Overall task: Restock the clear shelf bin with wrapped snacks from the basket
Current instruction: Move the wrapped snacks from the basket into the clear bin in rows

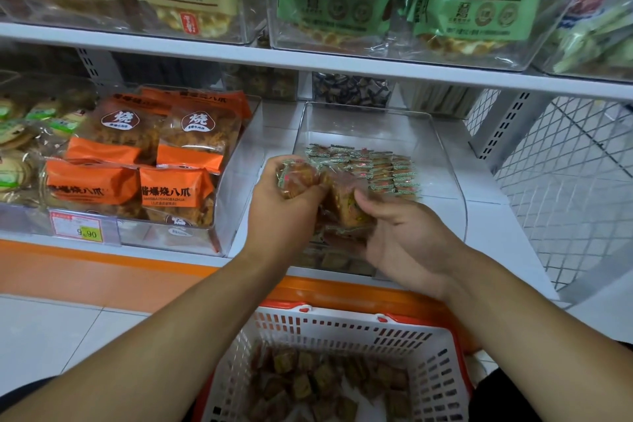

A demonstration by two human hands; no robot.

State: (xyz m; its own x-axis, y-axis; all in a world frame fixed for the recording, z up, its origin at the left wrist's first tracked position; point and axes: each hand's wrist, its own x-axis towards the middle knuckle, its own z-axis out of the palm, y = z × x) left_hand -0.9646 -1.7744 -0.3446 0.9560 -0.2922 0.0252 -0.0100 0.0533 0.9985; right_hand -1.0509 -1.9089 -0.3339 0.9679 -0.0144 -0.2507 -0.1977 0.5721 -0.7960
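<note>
A clear shelf bin (pixel 442 161) stands on the lower shelf, with rows of small wrapped snacks (pixel 383 168) lined up inside. My left hand (pixel 284 212) grips a bunch of wrapped snacks (pixel 296 178) over the bin's front left. My right hand (pixel 404 236) is beside it, fingers and thumb curled round more wrapped snacks (pixel 346 205) above the bin's front. Below, a white and red basket (pixel 342 329) holds several brown wrapped snacks (pixel 322 384).
Left of the bin, another clear bin (pixel 233 181) holds orange snack packs (pixel 137 161). The upper shelf (pixel 239 55) carries bins of yellow and green bags. A white mesh panel (pixel 565 188) closes the shelf's right end. Orange shelf edge (pixel 102 267) runs below.
</note>
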